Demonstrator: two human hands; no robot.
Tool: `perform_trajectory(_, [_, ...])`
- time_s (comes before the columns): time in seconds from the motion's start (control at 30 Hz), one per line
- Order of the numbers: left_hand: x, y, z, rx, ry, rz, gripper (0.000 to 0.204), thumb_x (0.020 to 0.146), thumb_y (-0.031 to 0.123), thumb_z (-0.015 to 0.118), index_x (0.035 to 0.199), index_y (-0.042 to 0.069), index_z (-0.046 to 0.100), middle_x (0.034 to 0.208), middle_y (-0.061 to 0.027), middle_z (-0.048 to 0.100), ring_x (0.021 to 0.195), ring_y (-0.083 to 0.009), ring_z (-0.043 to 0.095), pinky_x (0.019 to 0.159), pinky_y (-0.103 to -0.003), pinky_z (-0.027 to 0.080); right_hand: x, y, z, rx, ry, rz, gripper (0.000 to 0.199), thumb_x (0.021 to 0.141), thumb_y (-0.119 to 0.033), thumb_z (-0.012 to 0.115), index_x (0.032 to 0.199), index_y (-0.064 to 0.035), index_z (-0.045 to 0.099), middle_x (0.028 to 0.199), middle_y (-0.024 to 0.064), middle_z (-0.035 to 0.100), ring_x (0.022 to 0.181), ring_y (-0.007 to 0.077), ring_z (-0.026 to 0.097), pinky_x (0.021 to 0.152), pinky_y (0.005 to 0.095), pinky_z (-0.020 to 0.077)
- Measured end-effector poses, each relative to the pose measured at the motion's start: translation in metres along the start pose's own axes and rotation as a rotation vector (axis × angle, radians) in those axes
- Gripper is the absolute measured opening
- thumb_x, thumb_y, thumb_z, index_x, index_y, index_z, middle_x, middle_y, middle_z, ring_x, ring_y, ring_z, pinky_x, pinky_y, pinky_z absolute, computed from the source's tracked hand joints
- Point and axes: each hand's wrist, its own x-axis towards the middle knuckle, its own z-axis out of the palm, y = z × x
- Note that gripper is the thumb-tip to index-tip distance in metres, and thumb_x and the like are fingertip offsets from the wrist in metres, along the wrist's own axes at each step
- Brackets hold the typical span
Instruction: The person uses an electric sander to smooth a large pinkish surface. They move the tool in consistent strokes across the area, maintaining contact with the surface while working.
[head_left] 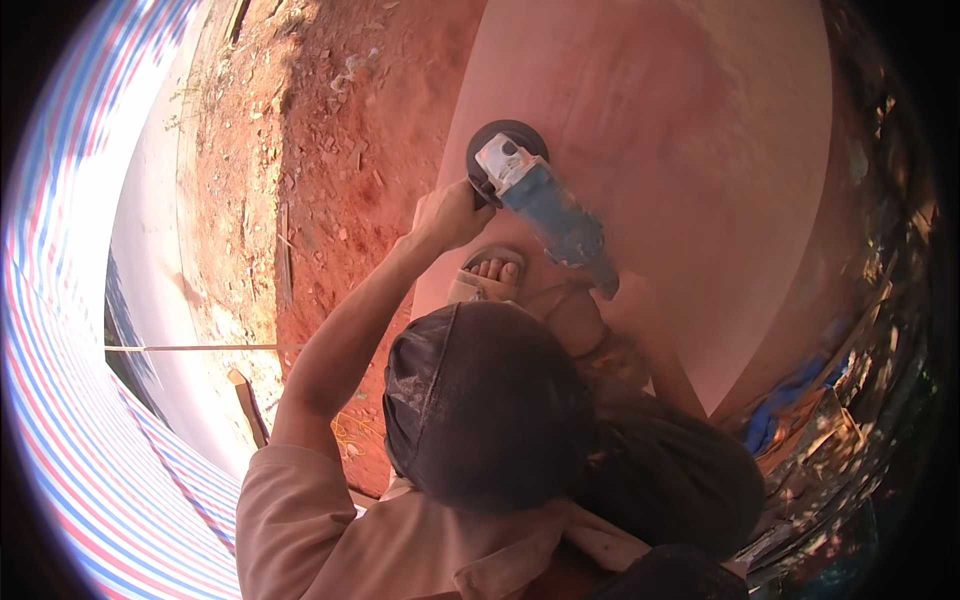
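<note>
Left hand (452,213), fingers wrapped round the side handle (482,194) of a blue grinder (555,212), dark disc (531,134) just beyond them over a pinkish slab (650,170), sandalled foot (493,272) below them, right hand (628,303) hazy, cannot tell its grip.

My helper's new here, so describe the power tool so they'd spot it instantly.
Find the broad pinkish slab. Near its left edge, the left hand holds the power tool. Its blue body, silvery head and black disc stand out from the slab and nearby foot.
</note>
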Motion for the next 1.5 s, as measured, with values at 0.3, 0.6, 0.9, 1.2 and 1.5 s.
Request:
perform_trajectory(0.3, [0.076, 0.095, 0.004, 0.214, -0.089, 0.326, 0.025, 0.092, 0.033, 0.069, 0.102, 0.013, 0.081, 0.100, -0.0173, 0.079, 0.095, -0.0371, 0.076, 0.083, -0.051, 0.059, -0.037, 0.041, 0.025, 0.027, 0.310, 0.260, 0.062, 0.089, -0.035, 0.083, 0.134, 0.0028, 0.066, 0.111, 0.0271, 0.076, 0.110, 0.0470, 0.072, 0.097, 0.0531, 0.0560])
perform_trajectory(0.6, [0.128, 0.179, 0.003, 0.287, -0.204, 0.467, 0.031, 0.095, 0.041, 0.071, 0.113, 0.019, 0.083, 0.105, -0.0126, 0.081, 0.101, -0.0333, 0.077, 0.087, -0.048, 0.060, -0.031, 0.075, -0.003, 0.310, 0.466, 0.267, 0.060, 0.087, -0.031, 0.086, 0.133, 0.0013, 0.067, 0.124, 0.0204, 0.074, 0.119, 0.0375, 0.071, 0.102, 0.0485, 0.0533])
perform_trajectory(0.9, [0.049, 0.038, -0.007, 0.093, -0.072, 0.255, 0.026, 0.093, 0.034, 0.069, 0.108, 0.017, 0.082, 0.102, -0.0165, 0.080, 0.101, -0.0388, 0.075, 0.088, -0.050, 0.058, -0.029, 0.016, 0.029, 0.083, 0.045, 0.274, 0.060, 0.089, -0.027, 0.082, 0.139, -0.0003, 0.063, 0.116, 0.0283, 0.074, 0.112, 0.0487, 0.071, 0.097, 0.0522, 0.0554])
perform_trajectory(1.2, [0.065, 0.125, 0.029, 0.222, -0.138, 0.395, 0.027, 0.093, 0.036, 0.070, 0.103, 0.013, 0.081, 0.099, -0.0174, 0.080, 0.097, -0.0397, 0.076, 0.085, -0.050, 0.059, -0.066, 0.086, 0.046, 0.096, 0.456, 0.242, 0.062, 0.089, -0.029, 0.082, 0.140, 0.0030, 0.063, 0.120, 0.0256, 0.075, 0.120, 0.0433, 0.070, 0.103, 0.0505, 0.0540])
perform_trajectory(1.5, [0.105, 0.299, 0.083, 0.455, -0.220, 0.727, 0.041, 0.092, 0.049, 0.073, 0.103, 0.010, 0.081, 0.091, -0.0112, 0.080, 0.088, -0.0296, 0.079, 0.079, -0.043, 0.060, -0.108, 0.133, -0.021, 0.571, 0.425, 0.634, 0.042, 0.091, -0.017, 0.080, 0.130, -0.0052, 0.071, 0.113, 0.0154, 0.076, 0.104, 0.0282, 0.074, 0.092, 0.0429, 0.0557])
